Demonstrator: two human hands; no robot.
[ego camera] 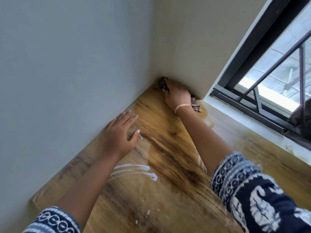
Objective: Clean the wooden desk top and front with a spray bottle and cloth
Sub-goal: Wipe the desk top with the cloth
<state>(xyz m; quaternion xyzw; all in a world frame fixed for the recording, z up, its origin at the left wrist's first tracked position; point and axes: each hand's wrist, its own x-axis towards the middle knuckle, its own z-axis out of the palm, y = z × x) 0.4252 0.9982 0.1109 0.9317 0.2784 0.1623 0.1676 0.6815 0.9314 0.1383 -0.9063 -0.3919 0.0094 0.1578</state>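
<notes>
Landmark: wall corner (155, 76), where the two walls meet above the desk top (168, 148).
Cloth: dark patterned cloth (162, 83) jammed right into the wall corner, on the desk top; one end pokes out past the fingertips, another bit shows by the wrist on the window side.
Right hand: right hand (177, 96) lies palm-down on top of the cloth, fingers curled over it, pressing it to the wood at the wall corner. Pale band round the wrist.
Left hand: left hand (120, 133) flat & open on the desk top, nearer me than the wall corner, fingers spread, touching the left wall's foot. Holds nothing.
Desk surface: wet-looking dark patch from the wall corner toward me; white streaks (134, 172) near the left forearm.
Window: window (269, 81) right of the wall corner, dark frame, sill just beside the desk.
Hard to see: most of the cloth hidden under the hand; desk front out of frame; sleeves (252, 190) blurred, cut off at the frame edge.
</notes>
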